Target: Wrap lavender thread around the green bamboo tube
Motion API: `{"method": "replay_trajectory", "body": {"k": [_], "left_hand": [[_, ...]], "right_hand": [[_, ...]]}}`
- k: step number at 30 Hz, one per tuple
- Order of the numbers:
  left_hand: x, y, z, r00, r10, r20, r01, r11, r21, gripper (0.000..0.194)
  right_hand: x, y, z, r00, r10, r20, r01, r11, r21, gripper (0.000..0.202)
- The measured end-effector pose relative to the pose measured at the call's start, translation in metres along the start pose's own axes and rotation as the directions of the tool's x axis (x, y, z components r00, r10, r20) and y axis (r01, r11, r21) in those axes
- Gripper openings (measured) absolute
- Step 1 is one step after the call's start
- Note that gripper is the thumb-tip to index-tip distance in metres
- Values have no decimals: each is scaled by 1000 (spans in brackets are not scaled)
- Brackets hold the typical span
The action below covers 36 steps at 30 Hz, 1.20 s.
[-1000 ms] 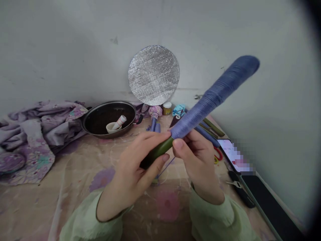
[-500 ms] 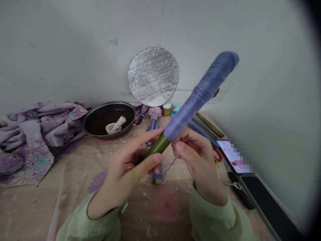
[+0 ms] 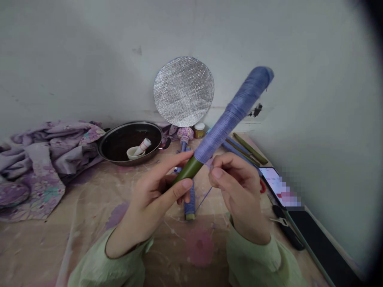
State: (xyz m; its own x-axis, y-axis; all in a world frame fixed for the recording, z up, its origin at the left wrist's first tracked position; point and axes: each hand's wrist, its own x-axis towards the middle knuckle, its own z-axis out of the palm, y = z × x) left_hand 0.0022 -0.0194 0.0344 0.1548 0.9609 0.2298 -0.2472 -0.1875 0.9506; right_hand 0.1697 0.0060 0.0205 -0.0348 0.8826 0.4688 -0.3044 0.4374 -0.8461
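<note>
A green stick (image 3: 188, 170), most of its length wrapped in tight turns of purple-blue thread (image 3: 221, 131), slants up to the right. My left hand (image 3: 155, 195) grips its bare lower end between thumb and fingers. Just right of the wrapping's lower edge, my right hand (image 3: 236, 191) pinches the loose thread. A strand runs from that hand down to another thread-wound stick (image 3: 189, 205) lying on the table beneath, partly hidden by my left hand.
A black pan (image 3: 128, 133) holds a small white bowl (image 3: 135, 153). Floral cloth (image 3: 44, 167) is bunched at left. A round silver foil disc (image 3: 184, 91) stands by the wall. Right are green sticks (image 3: 249, 147), a phone (image 3: 273, 183), a key (image 3: 281, 221) and red-handled scissors (image 3: 262, 186).
The wrapped stick's upper end has swung slightly left and down. My right hand has drawn a little away from the stick, to the right, with the thread.
</note>
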Motion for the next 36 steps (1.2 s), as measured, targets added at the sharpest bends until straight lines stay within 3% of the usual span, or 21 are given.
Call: {"method": "replay_trajectory", "body": {"k": [10, 17, 33, 36], "left_hand": [[-1, 3, 4, 985, -112, 132, 141, 960, -240, 32], [1, 2, -2, 960, -137, 243, 207, 933, -293, 33], [1, -2, -2, 949, -132, 286, 245, 879, -410, 32], [2, -3, -4, 941, -151, 304, 273, 868, -414, 30]], "right_hand": [[3, -1, 2, 1000, 6, 25, -6, 1000, 18, 12], [3, -3, 2, 999, 11, 40, -12, 1000, 21, 11], [7, -3, 4, 984, 128, 123, -145, 980, 138, 13], [8, -2, 2, 977, 117, 181, -146, 976, 160, 13]]}}
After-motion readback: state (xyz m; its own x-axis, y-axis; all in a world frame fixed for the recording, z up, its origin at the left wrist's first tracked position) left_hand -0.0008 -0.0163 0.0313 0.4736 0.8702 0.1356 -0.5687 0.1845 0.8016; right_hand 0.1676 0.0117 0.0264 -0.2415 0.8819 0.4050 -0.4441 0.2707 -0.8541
